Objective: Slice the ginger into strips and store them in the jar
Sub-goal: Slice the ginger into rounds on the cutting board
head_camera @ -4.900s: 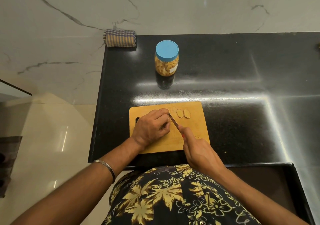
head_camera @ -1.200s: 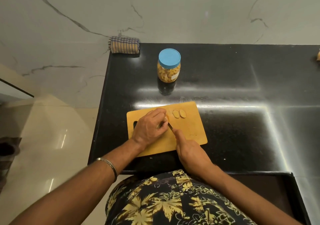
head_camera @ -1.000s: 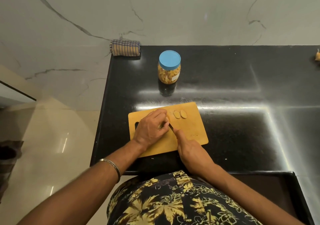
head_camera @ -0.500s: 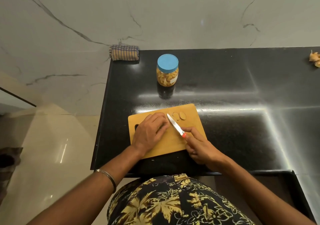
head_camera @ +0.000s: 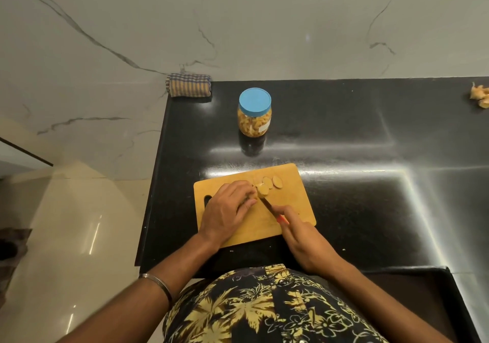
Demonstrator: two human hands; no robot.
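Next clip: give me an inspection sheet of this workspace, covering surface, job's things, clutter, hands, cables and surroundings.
Surface: black counter, glossy, with glare streaks.
Job's things: ginger on the board, three slices beside it; jar behind the board, blue lid on, already holding yellowish pieces.
Clutter: folded cloth at far left corner; peelings at far right.
Hands: left hand holds the ginger; right hand grips the knife, blade at the ginger.
Cables: nothing seen.
Surroundings: marble wall, pale floor.
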